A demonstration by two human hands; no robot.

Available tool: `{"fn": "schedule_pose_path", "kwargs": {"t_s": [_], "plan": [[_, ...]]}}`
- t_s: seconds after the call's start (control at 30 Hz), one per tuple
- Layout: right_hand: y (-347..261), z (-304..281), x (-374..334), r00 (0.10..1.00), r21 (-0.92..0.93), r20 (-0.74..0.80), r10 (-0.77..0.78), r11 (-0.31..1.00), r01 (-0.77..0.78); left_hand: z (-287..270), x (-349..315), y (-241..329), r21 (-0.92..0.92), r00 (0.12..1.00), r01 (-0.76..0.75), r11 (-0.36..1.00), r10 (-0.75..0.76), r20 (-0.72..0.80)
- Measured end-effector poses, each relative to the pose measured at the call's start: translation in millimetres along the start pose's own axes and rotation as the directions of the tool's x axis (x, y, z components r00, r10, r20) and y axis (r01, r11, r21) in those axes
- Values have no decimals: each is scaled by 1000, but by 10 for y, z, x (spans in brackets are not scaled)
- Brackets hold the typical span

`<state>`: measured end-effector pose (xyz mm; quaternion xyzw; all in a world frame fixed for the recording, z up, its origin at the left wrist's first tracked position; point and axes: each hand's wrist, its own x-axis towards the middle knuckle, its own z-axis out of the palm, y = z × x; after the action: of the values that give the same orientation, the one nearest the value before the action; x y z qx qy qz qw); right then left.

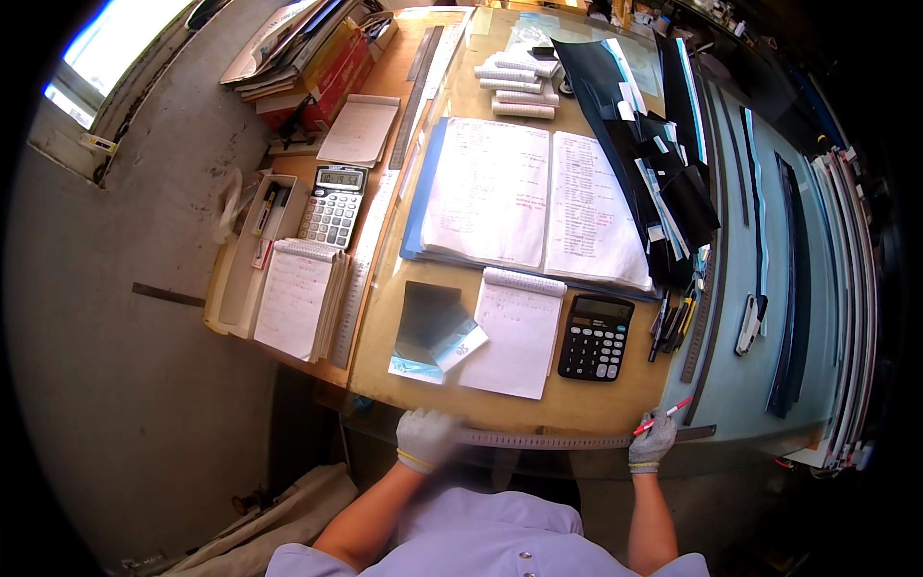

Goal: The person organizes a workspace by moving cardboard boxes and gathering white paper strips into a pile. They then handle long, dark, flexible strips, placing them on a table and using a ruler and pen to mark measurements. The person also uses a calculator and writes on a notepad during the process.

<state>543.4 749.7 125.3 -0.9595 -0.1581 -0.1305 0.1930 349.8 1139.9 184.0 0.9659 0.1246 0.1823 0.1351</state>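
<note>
Both my hands wear pale knitted gloves with yellow cuffs. My left hand (428, 439) is at the near table edge, by the left end of a long steel ruler (548, 440); motion blur smears its fingers. My right hand (654, 442) is closed around a red and white pen (685, 404) that slants up to the right. The ruler runs along the front edge and passes at my right hand, its far end sticking out beyond it. Ahead lie a spiral notepad (514, 337), a dark film sample (428, 313) with blue-and-white strips, and a black calculator (595, 337).
A large open ledger (490, 192) spreads across the table's middle. Right of it are black film offcuts (687, 197), several pens and knives (673, 322) and a stapler (750, 324). At left sit a silver calculator (332, 207), a notepad stack (296, 298) and a tray (231, 288).
</note>
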Motion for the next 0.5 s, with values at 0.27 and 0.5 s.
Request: {"fn": "schedule_pose_path", "kwargs": {"t_s": [0.27,0.5], "plan": [[51,29,-15,1000,-19,-2,-12,1000,12,20,-73,-34,58,997,-8,998,4,74],[69,40,-25,1000,7,-8,-8,1000,8,31,-74,-38,38,999,-10,999,8,54]]}}
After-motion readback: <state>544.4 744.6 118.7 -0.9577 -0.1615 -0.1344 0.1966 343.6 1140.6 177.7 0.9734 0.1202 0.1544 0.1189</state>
